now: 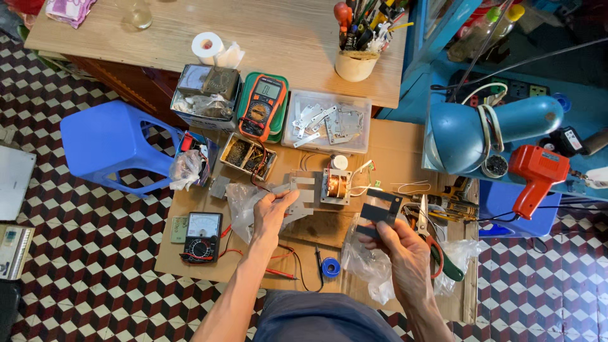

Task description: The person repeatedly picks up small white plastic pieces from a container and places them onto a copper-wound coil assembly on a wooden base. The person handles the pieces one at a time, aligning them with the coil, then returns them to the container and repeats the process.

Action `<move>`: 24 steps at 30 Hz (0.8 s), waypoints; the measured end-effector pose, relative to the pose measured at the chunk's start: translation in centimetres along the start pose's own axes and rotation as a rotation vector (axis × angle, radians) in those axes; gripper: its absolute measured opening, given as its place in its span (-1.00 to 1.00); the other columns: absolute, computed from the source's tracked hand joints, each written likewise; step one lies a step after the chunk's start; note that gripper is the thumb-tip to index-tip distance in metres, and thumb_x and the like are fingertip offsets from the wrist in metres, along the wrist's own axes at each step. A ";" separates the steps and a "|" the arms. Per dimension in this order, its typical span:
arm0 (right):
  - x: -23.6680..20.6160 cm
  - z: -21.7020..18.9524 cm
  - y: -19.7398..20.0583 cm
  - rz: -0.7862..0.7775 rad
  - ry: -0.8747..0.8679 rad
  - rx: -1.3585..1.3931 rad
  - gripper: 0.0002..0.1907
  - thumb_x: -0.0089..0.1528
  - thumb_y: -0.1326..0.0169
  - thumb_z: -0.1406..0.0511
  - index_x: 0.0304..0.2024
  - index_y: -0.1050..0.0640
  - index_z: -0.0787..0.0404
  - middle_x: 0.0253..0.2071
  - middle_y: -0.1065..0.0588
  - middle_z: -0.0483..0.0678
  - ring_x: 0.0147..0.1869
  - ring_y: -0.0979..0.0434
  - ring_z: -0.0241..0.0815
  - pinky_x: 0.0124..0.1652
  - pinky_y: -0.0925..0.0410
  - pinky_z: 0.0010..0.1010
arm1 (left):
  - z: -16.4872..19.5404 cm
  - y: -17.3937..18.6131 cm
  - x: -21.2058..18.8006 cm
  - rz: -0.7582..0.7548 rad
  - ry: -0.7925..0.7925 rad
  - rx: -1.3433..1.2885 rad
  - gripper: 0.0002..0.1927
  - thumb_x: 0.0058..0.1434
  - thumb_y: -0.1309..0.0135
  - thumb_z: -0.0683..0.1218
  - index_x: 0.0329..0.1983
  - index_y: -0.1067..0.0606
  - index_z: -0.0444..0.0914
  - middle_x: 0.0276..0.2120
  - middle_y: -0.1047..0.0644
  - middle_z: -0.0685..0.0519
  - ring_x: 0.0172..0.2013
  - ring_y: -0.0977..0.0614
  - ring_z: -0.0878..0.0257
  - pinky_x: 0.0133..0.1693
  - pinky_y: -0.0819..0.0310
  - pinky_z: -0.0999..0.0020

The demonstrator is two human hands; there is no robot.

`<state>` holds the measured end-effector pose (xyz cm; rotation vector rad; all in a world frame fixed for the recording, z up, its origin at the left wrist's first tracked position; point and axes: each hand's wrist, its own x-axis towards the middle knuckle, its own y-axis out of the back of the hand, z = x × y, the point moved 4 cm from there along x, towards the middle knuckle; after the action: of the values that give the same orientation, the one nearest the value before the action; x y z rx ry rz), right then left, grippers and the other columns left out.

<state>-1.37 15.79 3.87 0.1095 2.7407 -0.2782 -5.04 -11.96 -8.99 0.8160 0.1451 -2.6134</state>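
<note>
Holding a dark E-shaped lamination [380, 212] pinched in our right hand [405, 253], left hand [273, 212] gripping grey laminations [292, 196]; next, we judge, careful alignment with the transformer core [335, 185].

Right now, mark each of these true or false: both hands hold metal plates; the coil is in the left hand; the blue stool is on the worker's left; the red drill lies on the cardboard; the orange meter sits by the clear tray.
1. Both hands hold metal plates. True: the left hand pinches a pale plate, the right hand a dark plate.
2. The coil is in the left hand. False: it sits on the cardboard between the hands.
3. The blue stool is on the left. True.
4. The red drill lies on the cardboard. False: it is off to the right, beside the lamp.
5. The orange meter sits by the clear tray. True.
</note>
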 end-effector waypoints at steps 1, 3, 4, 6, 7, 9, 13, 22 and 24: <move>-0.6 0.7 1.0 0.026 -0.034 -0.029 -0.71 0.35 -0.01 0.28 -0.04 -0.59 0.38 -0.19 -0.65 0.08 -0.22 -0.66 -0.19 -0.12 -0.51 -0.36 | -0.8 -0.1 0.7 0.001 0.009 0.012 -0.56 0.01 -0.38 0.06 -0.15 -0.63 -0.31 -0.30 -0.66 0.12 -0.34 -0.60 0.38 -0.28 -0.47 0.45; -1.4 2.1 2.7 0.066 -0.069 -0.049 -0.71 0.34 -0.02 0.28 -0.05 -0.59 0.39 -0.20 -0.64 0.07 -0.23 -0.65 -0.18 -0.11 -0.51 -0.35 | -1.8 -0.4 2.1 0.023 -0.025 0.108 -0.60 0.02 -0.36 0.07 -0.20 -0.64 -0.29 -0.38 -0.65 0.10 -0.39 -0.58 0.34 -0.31 -0.46 0.41; -1.6 2.6 3.4 0.081 -0.072 -0.040 -0.71 0.35 -0.02 0.28 -0.06 -0.58 0.40 -0.22 -0.62 0.08 -0.22 -0.65 -0.18 -0.10 -0.51 -0.35 | -1.9 -0.5 2.8 0.044 -0.068 0.191 -0.61 0.03 -0.33 0.09 -0.23 -0.65 -0.28 -0.42 -0.64 0.09 -0.42 -0.57 0.32 -0.34 -0.45 0.38; -1.7 3.7 4.5 0.101 -0.081 -0.036 -0.72 0.35 -0.02 0.28 -0.06 -0.58 0.41 -0.23 -0.61 0.08 -0.22 -0.65 -0.18 -0.11 -0.51 -0.34 | -1.8 -0.5 4.0 0.084 -0.172 0.350 -0.60 0.12 -0.24 0.15 -0.28 -0.62 -0.28 -0.50 -0.58 0.03 -0.46 -0.53 0.25 -0.38 -0.41 0.29; -1.7 4.2 4.9 0.107 -0.087 -0.041 -0.72 0.36 -0.01 0.28 -0.07 -0.58 0.40 -0.24 -0.61 0.07 -0.22 -0.65 -0.18 -0.12 -0.50 -0.34 | -1.5 -0.5 4.5 0.100 -0.233 0.423 -0.57 0.19 -0.17 0.19 -0.30 -0.59 -0.29 -0.54 -0.54 -0.02 -0.49 -0.51 0.20 -0.39 -0.38 0.23; -1.9 4.9 5.3 0.116 -0.098 -0.052 -0.72 0.36 -0.01 0.28 -0.06 -0.58 0.40 -0.24 -0.61 0.07 -0.23 -0.65 -0.19 -0.13 -0.50 -0.36 | -1.0 -0.5 4.5 0.100 -0.325 0.510 -0.50 0.29 -0.05 0.24 -0.36 -0.55 -0.31 -0.58 -0.49 -0.09 -0.52 -0.48 0.14 -0.40 -0.34 0.16; -1.7 5.6 4.8 0.101 -0.085 -0.036 -0.72 0.35 -0.02 0.29 -0.06 -0.58 0.41 -0.23 -0.62 0.06 -0.24 -0.64 -0.20 -0.16 -0.49 -0.38 | 1.4 -0.5 3.0 0.089 -0.419 0.692 -0.44 0.35 0.01 0.24 -0.47 -0.49 -0.34 -0.59 -0.47 -0.15 -0.57 -0.45 0.07 -0.41 -0.31 0.12; 1.0 8.2 5.8 0.096 -0.086 -0.047 -0.69 0.32 -0.08 0.33 0.07 -0.56 0.38 -0.25 -0.57 -0.01 -0.33 -0.56 -0.29 -0.30 -0.40 -0.50 | 6.7 3.7 -1.2 0.211 -0.459 0.207 -0.84 0.24 -0.17 -0.06 -0.22 -0.60 -0.25 -0.34 -0.64 0.07 -0.42 -0.64 0.25 -0.34 -0.56 0.38; 2.7 9.3 6.0 0.077 -0.115 0.002 -0.67 0.32 -0.09 0.34 0.11 -0.54 0.36 -0.25 -0.56 -0.01 -0.36 -0.53 -0.31 -0.34 -0.36 -0.53 | 5.5 4.4 -1.1 0.111 -0.232 -0.099 -0.82 0.25 -0.19 -0.10 -0.15 -0.57 -0.29 -0.29 -0.63 0.06 -0.38 -0.64 0.26 -0.30 -0.58 0.42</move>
<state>0.21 19.85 -6.64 0.1928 2.6157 -0.2579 -5.30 -16.81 -3.74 0.4686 0.1578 -2.5497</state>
